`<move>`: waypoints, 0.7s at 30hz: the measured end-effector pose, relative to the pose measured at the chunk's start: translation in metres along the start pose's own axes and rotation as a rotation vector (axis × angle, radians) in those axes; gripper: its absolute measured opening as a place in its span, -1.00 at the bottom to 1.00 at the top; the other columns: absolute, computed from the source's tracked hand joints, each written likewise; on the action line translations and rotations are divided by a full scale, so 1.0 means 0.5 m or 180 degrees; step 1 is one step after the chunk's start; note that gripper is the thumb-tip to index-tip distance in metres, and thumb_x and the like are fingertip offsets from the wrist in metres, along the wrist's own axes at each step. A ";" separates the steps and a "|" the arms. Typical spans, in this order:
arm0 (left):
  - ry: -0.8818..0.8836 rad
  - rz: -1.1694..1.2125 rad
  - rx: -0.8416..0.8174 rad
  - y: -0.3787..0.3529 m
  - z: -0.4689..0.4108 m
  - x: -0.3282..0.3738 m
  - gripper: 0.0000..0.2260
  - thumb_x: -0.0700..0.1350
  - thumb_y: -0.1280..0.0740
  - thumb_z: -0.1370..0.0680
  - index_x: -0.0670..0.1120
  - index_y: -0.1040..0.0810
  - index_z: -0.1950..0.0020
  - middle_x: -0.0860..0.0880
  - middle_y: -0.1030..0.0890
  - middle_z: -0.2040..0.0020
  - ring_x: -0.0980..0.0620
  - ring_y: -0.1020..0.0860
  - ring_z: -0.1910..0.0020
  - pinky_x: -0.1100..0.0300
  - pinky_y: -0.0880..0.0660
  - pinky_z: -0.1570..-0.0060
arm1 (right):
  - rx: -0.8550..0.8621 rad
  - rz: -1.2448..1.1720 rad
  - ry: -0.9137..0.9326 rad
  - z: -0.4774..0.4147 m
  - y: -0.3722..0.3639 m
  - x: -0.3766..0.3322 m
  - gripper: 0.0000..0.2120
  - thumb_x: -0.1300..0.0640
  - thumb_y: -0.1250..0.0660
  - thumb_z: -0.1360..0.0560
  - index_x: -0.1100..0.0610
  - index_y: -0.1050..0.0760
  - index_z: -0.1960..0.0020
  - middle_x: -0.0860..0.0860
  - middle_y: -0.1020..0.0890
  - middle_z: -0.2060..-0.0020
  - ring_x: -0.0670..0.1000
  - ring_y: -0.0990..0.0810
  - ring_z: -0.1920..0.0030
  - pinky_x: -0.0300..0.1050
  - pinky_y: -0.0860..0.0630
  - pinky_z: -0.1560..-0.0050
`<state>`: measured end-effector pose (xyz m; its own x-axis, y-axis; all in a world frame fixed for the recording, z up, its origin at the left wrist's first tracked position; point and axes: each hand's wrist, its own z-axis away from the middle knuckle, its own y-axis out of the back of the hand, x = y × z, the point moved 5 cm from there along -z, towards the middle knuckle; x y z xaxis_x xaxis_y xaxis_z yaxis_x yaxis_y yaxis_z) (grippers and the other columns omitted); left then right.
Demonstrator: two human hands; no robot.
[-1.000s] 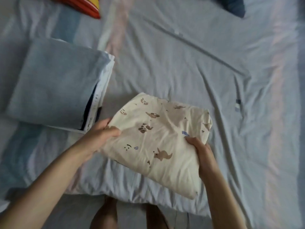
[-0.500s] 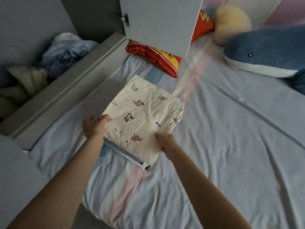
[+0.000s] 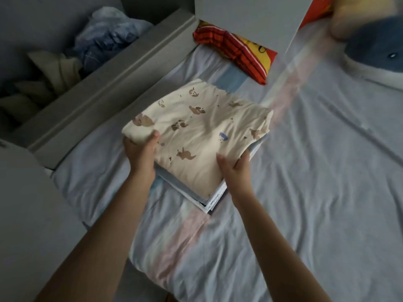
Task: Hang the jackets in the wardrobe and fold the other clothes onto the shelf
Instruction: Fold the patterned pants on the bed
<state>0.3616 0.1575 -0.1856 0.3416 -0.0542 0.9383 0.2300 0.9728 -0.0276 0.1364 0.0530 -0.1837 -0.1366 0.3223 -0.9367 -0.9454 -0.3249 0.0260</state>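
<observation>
now we see a folded cream garment, printed with small brown animals, lying on top of a stack of other folded clothes, pale blue and white at the edges that show. the stack sits near the left side of the bed sheet, just beside the grey frame of the wardrobe.

both hands have hold of the cream garment at its near edge. the left hand grips the near left corner, thumb on top and the cloth bunched a little under it. the right hand grips the near right edge, thumb lying on the print and the fingers curled round the side, perhaps reaching under to the layers below, though the blur keeps us from saying how deep.

whether the stack is lifted off the sheet or resting on it we cannot tell.

inside the wardrobe, on the left, lie a crumpled blue bundle and a beige cloth, unfolded. the wardrobe door stands open over the head of the bed. beneath it a red and yellow pillow lies on the sheet, well apart from the stack. at the far right rest a blue plush and, touching it, a pale yellow plush.
</observation>
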 end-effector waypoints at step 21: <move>-0.0947 -0.5073 -0.2090 -0.106 0.101 -0.089 -0.02 0.53 -0.16 -0.29 0.26 0.39 -0.46 0.10 0.43 -0.49 -0.10 0.42 -0.47 -0.43 0.25 -0.33 | 0.0121 0.3245 0.1308 -0.040 -0.057 -0.083 -0.40 -0.04 -0.14 -0.58 -0.10 0.02 -0.55 0.04 0.02 -0.55 0.18 0.16 -0.54 0.18 0.27 -0.45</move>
<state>0.2880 0.1197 -0.2085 -0.7123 -0.6702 0.2084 0.4695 -0.2342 0.8513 0.1750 0.0312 -0.1527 -0.7562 -0.4048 -0.5141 -0.4544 -0.2406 0.8577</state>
